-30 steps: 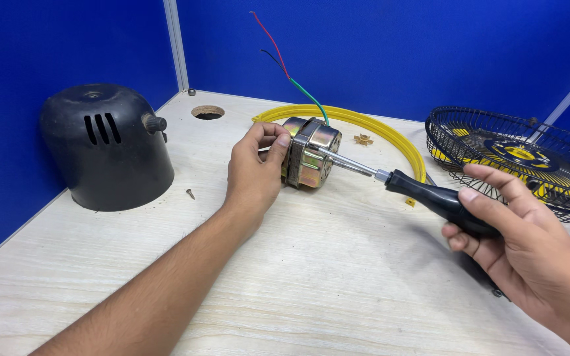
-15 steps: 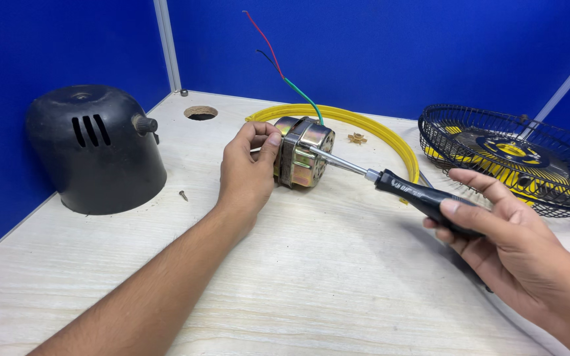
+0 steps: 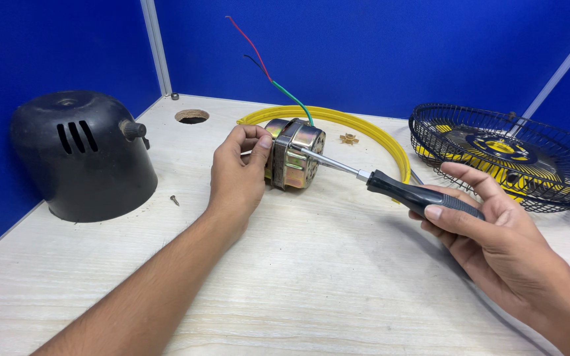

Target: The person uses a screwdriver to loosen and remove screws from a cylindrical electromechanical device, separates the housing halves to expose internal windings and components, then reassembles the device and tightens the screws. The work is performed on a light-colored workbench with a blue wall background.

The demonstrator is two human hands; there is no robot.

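A small metal fan motor with a golden casing lies on the pale wooden table. Red, black and green wires rise from its top. My left hand grips the motor's left side and steadies it. My right hand holds the black handle of a screwdriver, fingers loosely curled around it. The steel shaft points left and its tip rests against the motor's right face.
A black domed motor cover with slots stands at the left. A loose screw lies beside it. A yellow ring lies behind the motor, with a small gold star-shaped piece. A black wire fan guard sits at right. Blue walls surround the table.
The view has shifted slightly. My right hand's fingers have moved along the screwdriver handle; the tip stays on the motor. My left hand still holds the motor.
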